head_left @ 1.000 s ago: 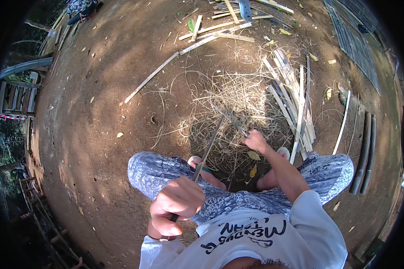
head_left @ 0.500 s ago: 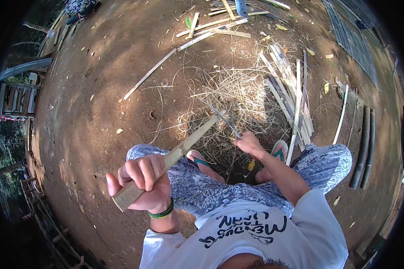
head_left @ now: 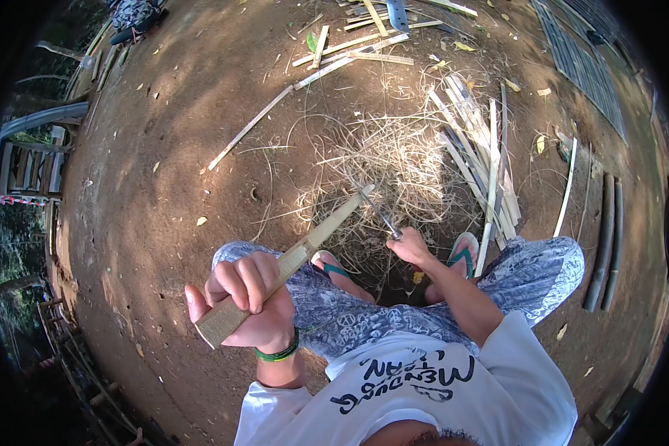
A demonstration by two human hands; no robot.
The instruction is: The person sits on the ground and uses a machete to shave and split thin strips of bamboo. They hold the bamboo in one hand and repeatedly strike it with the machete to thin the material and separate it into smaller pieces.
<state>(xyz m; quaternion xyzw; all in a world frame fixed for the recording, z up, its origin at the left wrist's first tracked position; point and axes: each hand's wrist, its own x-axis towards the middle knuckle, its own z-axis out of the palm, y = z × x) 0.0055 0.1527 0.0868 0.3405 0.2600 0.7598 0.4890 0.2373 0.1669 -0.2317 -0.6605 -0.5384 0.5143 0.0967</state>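
Note:
A pale bamboo slat [head_left: 327, 229] slants up and to the right, its tapered tip over a heap of shavings. My left hand [head_left: 249, 297] is closed around its wide near end, the thumb stretched out to the left. My right hand [head_left: 412, 247] grips the handle of a thin knife [head_left: 384, 214], whose narrow blade points up and to the left. The blade lies at the slat's tip; whether it touches or only crosses there I cannot tell. Curly bamboo shavings [head_left: 409, 167] lie on the ground beneath the blade, in front of my sandalled feet.
To the right of the shavings lies a bundle of split bamboo strips [head_left: 490, 171]. More loose strips [head_left: 349, 56] are scattered at the far side. Two dark poles [head_left: 600, 245] lie at the right, below a slatted bamboo panel [head_left: 583, 67]. Bare brown soil [head_left: 156, 215] spreads to the left.
My left hand and the slat's near end have shifted slightly right. My right hand and the knife have drawn back slightly toward me and left. Both grips stay the same.

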